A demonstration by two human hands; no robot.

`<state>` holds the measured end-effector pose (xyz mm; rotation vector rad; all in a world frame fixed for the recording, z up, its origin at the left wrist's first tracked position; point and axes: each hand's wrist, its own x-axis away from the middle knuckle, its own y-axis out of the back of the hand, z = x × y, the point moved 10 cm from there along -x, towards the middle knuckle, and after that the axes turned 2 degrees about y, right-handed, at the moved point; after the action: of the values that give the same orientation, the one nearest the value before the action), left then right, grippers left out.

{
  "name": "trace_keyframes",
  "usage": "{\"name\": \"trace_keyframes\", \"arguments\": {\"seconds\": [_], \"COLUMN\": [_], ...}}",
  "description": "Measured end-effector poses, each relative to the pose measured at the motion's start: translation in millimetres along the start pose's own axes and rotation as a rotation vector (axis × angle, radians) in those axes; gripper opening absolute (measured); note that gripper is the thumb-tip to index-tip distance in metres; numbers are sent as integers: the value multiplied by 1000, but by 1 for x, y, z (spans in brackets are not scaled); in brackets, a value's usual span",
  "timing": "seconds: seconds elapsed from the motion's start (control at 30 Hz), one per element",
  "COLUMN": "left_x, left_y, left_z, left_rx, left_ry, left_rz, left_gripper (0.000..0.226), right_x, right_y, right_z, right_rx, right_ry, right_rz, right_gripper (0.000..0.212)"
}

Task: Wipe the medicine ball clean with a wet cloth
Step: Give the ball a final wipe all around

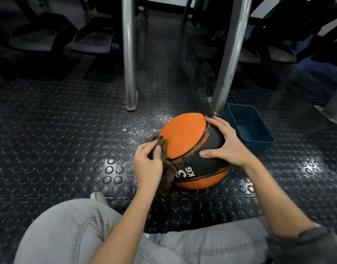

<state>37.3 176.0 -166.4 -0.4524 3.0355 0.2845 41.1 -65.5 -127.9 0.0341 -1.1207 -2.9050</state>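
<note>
ball (184, 138) on floor (68, 130) | tub (248, 128) right | posts (128, 54) behind

1. The single view sits on the person's head and looks forward and steeply down, over the bent knees in grey trousers (72, 231) that fill the bottom edge.
2. It faces the studded floor (68, 130) at close range. The medicine ball (183, 138) and cloth (169, 173) lie near the frame's middle, and both forearms run up from the lower edge to the left hand (147, 166) and right hand (226, 143).
3. The wide lens leans the metal posts (128, 54) outward toward the top, where dark pedals (91, 37) lie farther off.
</note>
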Motion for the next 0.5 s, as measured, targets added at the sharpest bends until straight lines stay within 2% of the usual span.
{"name": "trace_keyframes", "arguments": {"seconds": [0.07,0.13,0.2,0.23,0.27,0.37,0.4,0.43,0.5], "left_x": [12,36,46,41,32,5,2,0,0], "left_y": [-13,-43,-55,-50,-39,-17,-19,-21,-23], "left_z": [-47,-80,-75,-60,-42,35,49,52,34], "left_rx": [32,-51,-150,-138,-86,97,119,131,130], "left_ry": [-242,-506,-617,-590,-488,88,205,244,172], "left_rz": [22,140,143,96,45,-22,-17,-19,-21], "left_gripper": [23,26,30,30,31,29,29,28,27], "right_x": [1,0,1,3,4,4,5,5,8], "right_y": [2,2,-2,-2,-1,-2,-2,-1,0], "right_z": [-1,1,2,2,2,3,2,1,-1], "right_rx": [-11,3,5,1,-1,-1,-2,0,-2], "right_ry": [2,20,21,20,18,5,-1,-4,-5], "right_rz": [-18,-32,-20,-13,-12,-8,-15,-22,-31], "right_gripper": [98,98,97,98,99,100,101,102,104]}}
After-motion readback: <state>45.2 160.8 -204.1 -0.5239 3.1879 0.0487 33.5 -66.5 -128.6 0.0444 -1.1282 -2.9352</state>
